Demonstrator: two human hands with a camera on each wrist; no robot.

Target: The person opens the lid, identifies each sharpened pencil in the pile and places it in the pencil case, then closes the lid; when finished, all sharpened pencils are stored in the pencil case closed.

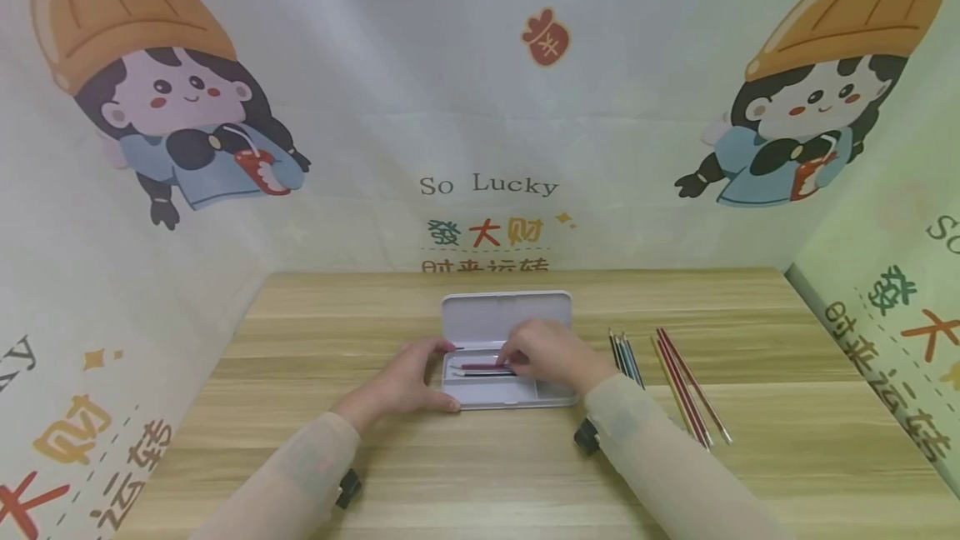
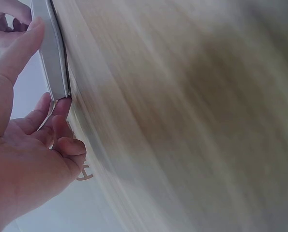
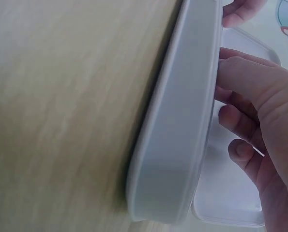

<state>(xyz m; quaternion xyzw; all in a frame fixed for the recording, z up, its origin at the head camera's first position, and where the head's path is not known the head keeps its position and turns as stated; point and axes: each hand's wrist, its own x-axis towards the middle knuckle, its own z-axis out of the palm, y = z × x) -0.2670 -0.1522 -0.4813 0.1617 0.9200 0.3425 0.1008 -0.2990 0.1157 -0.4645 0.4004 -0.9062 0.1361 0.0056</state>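
A white pencil case point(image 1: 489, 394) lies on the table with its lid point(image 1: 476, 317) raised at the back. My left hand point(image 1: 401, 375) grips the case's left end, thumb at the front corner and fingers round the far side. My right hand point(image 1: 553, 354) reaches down into the tray, pinching a dark red pencil point(image 1: 476, 367). Another pencil point(image 1: 480, 373) with a dark tip lies along the tray just in front of it. In the right wrist view, the case wall point(image 3: 175, 125) hides the right fingertips.
Right of the case lie several dark and blue pencils point(image 1: 625, 357). Further right is a group of red and yellow pencils point(image 1: 686, 390). The wooden table point(image 1: 315, 315) meets a printed cloth backdrop point(image 1: 360, 107) behind and at both sides.
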